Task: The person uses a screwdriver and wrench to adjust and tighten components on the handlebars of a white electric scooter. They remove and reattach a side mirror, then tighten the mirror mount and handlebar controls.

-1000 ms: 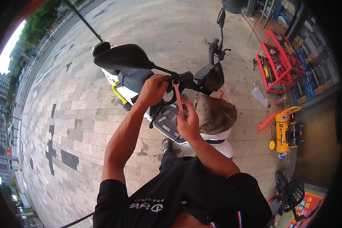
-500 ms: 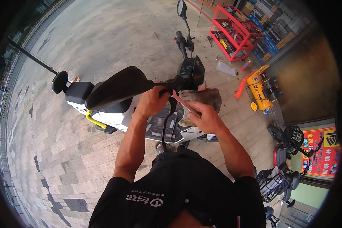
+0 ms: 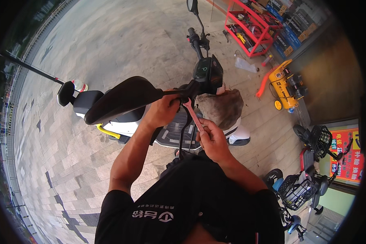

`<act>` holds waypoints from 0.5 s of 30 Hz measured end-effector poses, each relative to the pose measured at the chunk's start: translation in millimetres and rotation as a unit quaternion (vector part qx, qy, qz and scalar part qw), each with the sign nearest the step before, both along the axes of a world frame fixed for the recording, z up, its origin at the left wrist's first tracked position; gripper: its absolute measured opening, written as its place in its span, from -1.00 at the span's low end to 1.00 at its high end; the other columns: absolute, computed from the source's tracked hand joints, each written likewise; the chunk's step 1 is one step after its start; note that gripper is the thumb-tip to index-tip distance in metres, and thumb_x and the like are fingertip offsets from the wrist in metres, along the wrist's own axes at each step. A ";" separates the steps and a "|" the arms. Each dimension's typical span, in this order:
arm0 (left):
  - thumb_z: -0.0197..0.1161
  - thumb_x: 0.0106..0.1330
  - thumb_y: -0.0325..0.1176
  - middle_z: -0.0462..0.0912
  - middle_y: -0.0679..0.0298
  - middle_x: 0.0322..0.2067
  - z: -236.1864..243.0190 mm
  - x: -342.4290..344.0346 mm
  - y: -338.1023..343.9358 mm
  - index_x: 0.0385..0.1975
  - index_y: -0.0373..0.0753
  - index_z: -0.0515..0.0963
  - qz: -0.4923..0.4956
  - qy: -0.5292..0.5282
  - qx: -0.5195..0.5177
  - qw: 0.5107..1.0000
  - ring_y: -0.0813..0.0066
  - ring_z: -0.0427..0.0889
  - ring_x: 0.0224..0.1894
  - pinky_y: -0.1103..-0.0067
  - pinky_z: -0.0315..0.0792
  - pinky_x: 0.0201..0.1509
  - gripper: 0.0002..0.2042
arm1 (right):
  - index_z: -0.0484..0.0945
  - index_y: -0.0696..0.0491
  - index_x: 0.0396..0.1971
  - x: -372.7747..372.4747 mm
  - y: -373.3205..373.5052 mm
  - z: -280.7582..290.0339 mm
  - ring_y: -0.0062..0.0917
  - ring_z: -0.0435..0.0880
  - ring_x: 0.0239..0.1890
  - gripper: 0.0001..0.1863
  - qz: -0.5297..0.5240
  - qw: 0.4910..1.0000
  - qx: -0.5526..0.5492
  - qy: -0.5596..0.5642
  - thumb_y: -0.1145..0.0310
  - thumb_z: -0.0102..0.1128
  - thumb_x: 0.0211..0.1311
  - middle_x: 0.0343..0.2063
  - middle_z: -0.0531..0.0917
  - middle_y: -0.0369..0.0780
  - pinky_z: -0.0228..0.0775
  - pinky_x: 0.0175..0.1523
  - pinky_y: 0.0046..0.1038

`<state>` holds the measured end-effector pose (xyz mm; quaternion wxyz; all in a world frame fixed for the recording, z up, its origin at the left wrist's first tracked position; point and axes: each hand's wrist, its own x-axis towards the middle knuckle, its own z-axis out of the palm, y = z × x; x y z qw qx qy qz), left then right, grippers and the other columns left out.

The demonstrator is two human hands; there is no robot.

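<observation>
A pinkish-red open-end wrench (image 3: 194, 115) is pinched in my right hand (image 3: 214, 141) by its lower end. The wrench's upper jaw meets the base of the mirror stem on the scooter's handlebar (image 3: 184, 90). My left hand (image 3: 163, 112) is closed around the handlebar's near side, just under the stem; its fingertips are partly hidden. Above that hand spreads the large black mirror (image 3: 124, 99), its back toward me. Farther right on the scooter is the lit display (image 3: 203, 70), with a grey-brown cloth-like cover (image 3: 223, 109) below it.
A red tool cart (image 3: 252, 32) stands at the far right near stacked boxes (image 3: 290, 32). A yellow air compressor (image 3: 284, 87) with an orange hose sits to the right. Parked bikes with black baskets (image 3: 297, 191) are at lower right. The scooter's seat (image 3: 87, 101) extends left.
My right hand has moved down and slightly left, and the wrench has swung to a steeper angle. The left hand stays by the mirror stem. The view has shifted slightly.
</observation>
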<state>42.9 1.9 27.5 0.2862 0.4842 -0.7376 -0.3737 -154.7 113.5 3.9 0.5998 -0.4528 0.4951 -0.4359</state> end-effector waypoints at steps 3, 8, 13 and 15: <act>0.04 0.30 -0.38 0.62 -0.02 -0.32 3.5 5.1 -2.8 -0.05 -0.32 0.55 -0.026 -0.035 0.032 0.999 0.13 0.66 -0.28 0.44 0.47 -0.21 -0.71 | 0.34 0.16 0.14 -2.4 3.5 5.0 -0.75 0.42 -0.57 -0.62 -0.011 0.998 0.041 -0.039 0.55 -0.09 0.32 -0.50 0.53 -0.31 0.29 -0.43 -0.65; 0.06 0.31 -0.35 0.63 0.03 -0.46 -2.6 8.9 -5.7 -0.01 -0.28 0.55 -0.050 -0.015 0.022 0.998 0.20 0.66 -0.36 0.46 0.47 -0.28 -0.69 | 0.25 0.12 0.18 27.0 20.1 12.4 -0.77 0.36 -0.62 -0.61 -0.041 0.993 0.061 -0.090 0.53 -0.15 0.37 -0.45 0.51 -0.28 0.24 -0.54 -0.69; 0.10 0.27 -0.43 0.66 0.19 -0.46 -16.1 12.8 -9.7 -0.07 -0.38 0.56 -0.026 0.018 0.027 0.999 0.65 0.57 -0.38 0.63 0.44 -0.29 -0.71 | 0.14 0.07 0.23 76.1 20.5 5.8 -0.70 0.40 -0.57 -0.58 -0.132 0.961 0.085 -0.227 0.53 -0.18 0.39 -0.33 0.48 -0.24 0.33 -0.51 -0.60; 0.10 0.27 -0.43 0.65 0.22 -0.48 -20.1 11.8 -10.5 -0.07 -0.39 0.56 -0.020 0.042 0.032 0.998 0.67 0.55 -0.39 0.65 0.43 -0.30 -0.72 | 0.11 0.02 0.23 91.6 18.9 3.5 -0.67 0.42 -0.51 -0.56 -0.156 0.950 0.100 -0.251 0.54 -0.20 0.38 -0.29 0.46 -0.24 0.38 -0.47 -0.52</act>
